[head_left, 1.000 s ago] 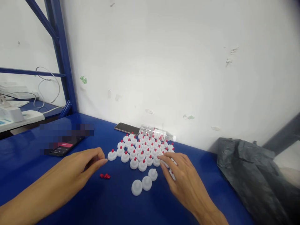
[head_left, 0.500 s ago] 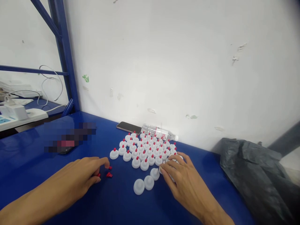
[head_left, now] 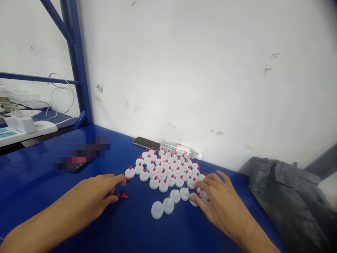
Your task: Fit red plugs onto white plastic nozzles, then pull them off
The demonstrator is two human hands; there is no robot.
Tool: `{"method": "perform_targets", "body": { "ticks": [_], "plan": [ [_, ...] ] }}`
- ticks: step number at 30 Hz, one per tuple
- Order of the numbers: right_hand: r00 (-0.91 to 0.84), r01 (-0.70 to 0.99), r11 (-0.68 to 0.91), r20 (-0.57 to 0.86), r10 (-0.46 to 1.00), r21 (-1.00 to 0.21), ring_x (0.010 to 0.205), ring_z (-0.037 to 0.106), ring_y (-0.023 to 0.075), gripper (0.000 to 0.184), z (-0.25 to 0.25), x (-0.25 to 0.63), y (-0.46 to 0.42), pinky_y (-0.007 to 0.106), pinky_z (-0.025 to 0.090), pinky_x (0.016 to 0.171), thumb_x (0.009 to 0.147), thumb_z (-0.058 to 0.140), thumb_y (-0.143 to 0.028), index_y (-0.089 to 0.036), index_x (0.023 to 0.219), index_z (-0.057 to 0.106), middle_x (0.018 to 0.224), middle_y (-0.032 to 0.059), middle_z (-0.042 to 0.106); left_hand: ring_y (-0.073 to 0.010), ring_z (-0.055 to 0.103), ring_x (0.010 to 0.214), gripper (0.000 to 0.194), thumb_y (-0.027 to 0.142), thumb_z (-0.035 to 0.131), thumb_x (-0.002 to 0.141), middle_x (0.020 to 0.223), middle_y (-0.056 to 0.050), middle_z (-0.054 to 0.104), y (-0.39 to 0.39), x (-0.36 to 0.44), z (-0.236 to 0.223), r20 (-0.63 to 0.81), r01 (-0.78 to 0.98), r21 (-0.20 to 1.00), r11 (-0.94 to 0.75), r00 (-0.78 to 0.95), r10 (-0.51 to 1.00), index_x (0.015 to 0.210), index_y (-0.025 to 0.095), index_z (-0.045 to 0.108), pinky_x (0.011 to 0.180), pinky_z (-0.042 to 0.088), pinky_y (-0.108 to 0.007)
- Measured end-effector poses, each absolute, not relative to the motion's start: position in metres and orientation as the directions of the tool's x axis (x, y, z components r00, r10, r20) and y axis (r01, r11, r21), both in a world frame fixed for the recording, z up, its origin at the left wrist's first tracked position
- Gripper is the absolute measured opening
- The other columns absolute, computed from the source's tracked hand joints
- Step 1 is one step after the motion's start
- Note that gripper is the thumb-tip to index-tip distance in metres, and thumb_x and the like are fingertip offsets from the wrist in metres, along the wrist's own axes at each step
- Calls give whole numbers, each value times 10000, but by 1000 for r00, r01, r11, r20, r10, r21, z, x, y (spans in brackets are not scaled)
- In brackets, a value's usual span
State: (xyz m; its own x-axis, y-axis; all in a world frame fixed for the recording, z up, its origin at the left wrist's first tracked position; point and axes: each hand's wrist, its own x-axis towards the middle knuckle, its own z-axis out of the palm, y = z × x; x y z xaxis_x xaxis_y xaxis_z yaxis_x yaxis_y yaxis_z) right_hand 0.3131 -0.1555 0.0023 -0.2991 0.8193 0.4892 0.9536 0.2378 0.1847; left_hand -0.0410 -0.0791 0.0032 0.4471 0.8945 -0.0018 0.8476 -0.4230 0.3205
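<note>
My left hand [head_left: 105, 189] hovers low over the table at the left, thumb and index finger apart. A small red tip [head_left: 127, 179] lies at its index fingertip, and more red tips [head_left: 124, 196] lie beside the thumb. My right hand [head_left: 217, 195] is spread at the right edge of a cluster of white nozzle caps [head_left: 163, 185], most topped with red. Its thumb touches a red-tipped white cap [head_left: 194, 199], and its palm and fingers partly hide several others. White caps without red tips [head_left: 157, 209] form a short slanting row in front of the cluster.
Behind the caps lie a phone [head_left: 146, 143] and a clear plastic bottle [head_left: 181, 149] on its side, along the wall. A dark plastic bag [head_left: 279, 193] sits at the right. A power strip [head_left: 39, 128] and cables are at the far left, beyond a blue frame post [head_left: 79, 63].
My right hand has shifted right, uncovering white caps, including a bare one and a red-topped one. My left index finger has moved slightly away from me, and a red tip with it.
</note>
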Motion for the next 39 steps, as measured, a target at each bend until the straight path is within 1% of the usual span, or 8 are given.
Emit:
{"method": "perform_targets", "body": {
  "ticks": [5, 8, 19, 22, 25, 32, 35, 39],
  "plan": [
    [-302, 953, 267, 466, 831, 142, 882, 666, 259, 186, -3, 316, -154, 585, 412, 1030, 803, 757, -263, -309, 974, 700, 808, -6, 711, -269, 671, 892, 321, 257, 529, 843, 887, -3, 705, -80, -44, 2, -11, 867, 278, -413, 433, 901, 1124, 351, 650, 728, 447, -334],
    [-286, 958, 267, 453, 844, 109, 850, 667, 226, 170, 1, 315, -155, 561, 409, 1040, 807, 739, -193, -317, 918, 706, 767, -27, 705, -279, 677, 944, 265, 370, 530, 874, 968, -7, 724, -80, -42, 5, -35, 859, 311, -406, 437, 899, 1106, 356, 656, 764, 477, -356],
    [-239, 971, 223, 402, 884, 87, 946, 657, 250, 114, 1, 312, -156, 533, 395, 1044, 848, 719, -229, -277, 950, 703, 923, 11, 705, -269, 680, 960, 354, 590, 453, 914, 1033, -2, 740, -87, -40, 10, 11, 854, 342, -391, 413, 911, 1043, 346, 674, 819, 487, -369],
    [-226, 969, 244, 474, 851, 25, 933, 663, 227, 77, 11, 306, -155, 440, 444, 977, 915, 629, -242, -257, 984, 659, 979, 16, 707, -228, 685, 886, 368, 592, 385, 939, 960, 33, 740, -90, -37, 14, 33, 843, 348, -410, 426, 904, 959, 359, 670, 755, 474, -335],
    [-168, 969, 236, 513, 842, -69, 803, 662, 188, 89, 16, 299, -156, 338, 481, 779, 973, 533, -240, -259, 968, 620, 879, -16, 716, -204, 683, 829, 395, 594, 347, 952, 926, 45, 739, -94, -33, 13, 86, 821, 346, -453, 453, 887, 935, 363, 667, 708, 458, -320],
    [-118, 992, 86, 487, 865, 88, 894, 643, 256, 135, 21, 311, -157, 446, 401, 866, 981, 540, -302, -243, 1007, 659, 922, 28, 724, -209, 693, 834, 378, 591, 363, 954, 936, 44, 747, -96, -32, 1, 150, 790, 333, -514, 494, 857, 962, 376, 673, 703, 455, -324],
    [-71, 997, 62, 443, 894, 33, 907, 634, 255, 164, 25, 321, -159, 451, 416, 868, 976, 558, -337, -233, 1010, 681, 904, 42, 722, -211, 695, 827, 374, 591, 370, 955, 935, 44, 750, -94, -33, -3, 149, 792, 313, -523, 503, 851, 966, 378, 677, 690, 450, -325],
    [-186, 972, 220, 300, 936, -82, 952, 634, 237, 140, 20, 323, -161, 444, 451, 928, 918, 659, -369, -264, 985, 723, 907, 27, 726, -209, 699, 837, 358, 585, 384, 954, 945, 47, 753, -92, -32, -6, 156, 788, 308, -533, 511, 845, 971, 382, 677, 683, 457, -317]
  ]
}}
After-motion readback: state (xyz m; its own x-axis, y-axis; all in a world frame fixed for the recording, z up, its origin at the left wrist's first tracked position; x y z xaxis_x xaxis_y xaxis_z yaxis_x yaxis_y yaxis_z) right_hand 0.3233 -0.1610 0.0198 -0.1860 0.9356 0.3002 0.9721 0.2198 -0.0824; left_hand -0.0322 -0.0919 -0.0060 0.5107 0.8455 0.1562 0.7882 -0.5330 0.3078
